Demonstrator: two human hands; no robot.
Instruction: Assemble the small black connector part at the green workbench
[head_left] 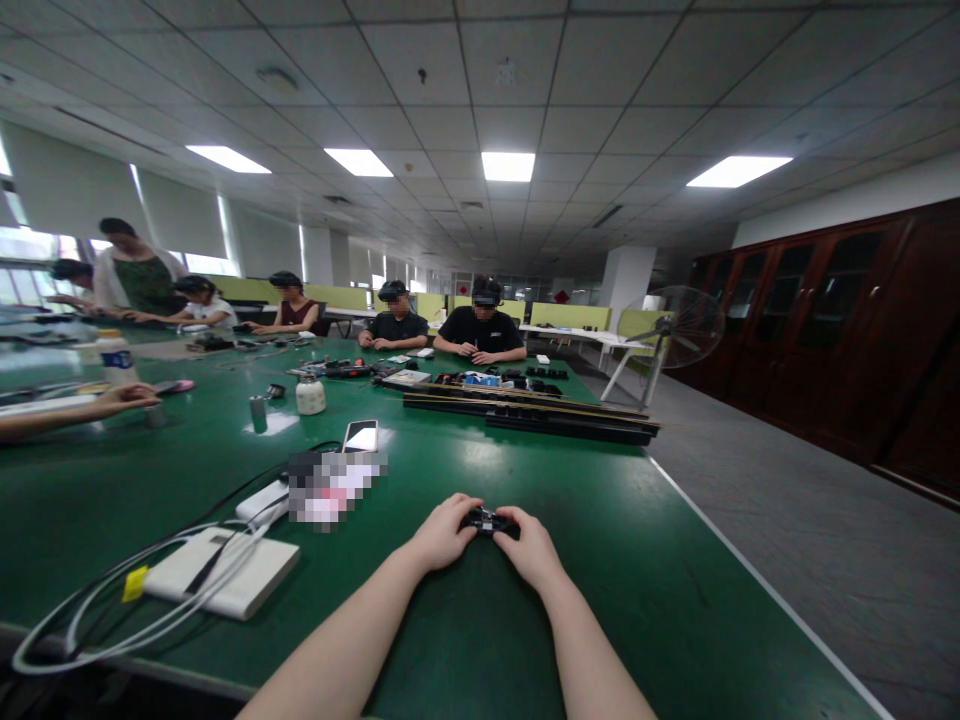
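Observation:
Between my two hands, low over the green tabletop (600,570), is a small black device (489,522) with a pale patch in its middle. My left hand (448,530) closes on its left end, thumb at the near side and fingers at the far side. The right end sits in the grip of my right hand (529,545), fingers curled round it. What kind of device it is I cannot make out. My fingers cover both its ends.
Left of my arms lie a white box (225,572) with looped white cables, a power strip (262,502) and a phone (361,436). Long dark rails (555,415) lie ahead. A co-worker's hand (127,398) touches a small cylinder at left. Other people sit beyond. A fan (667,330) stands right.

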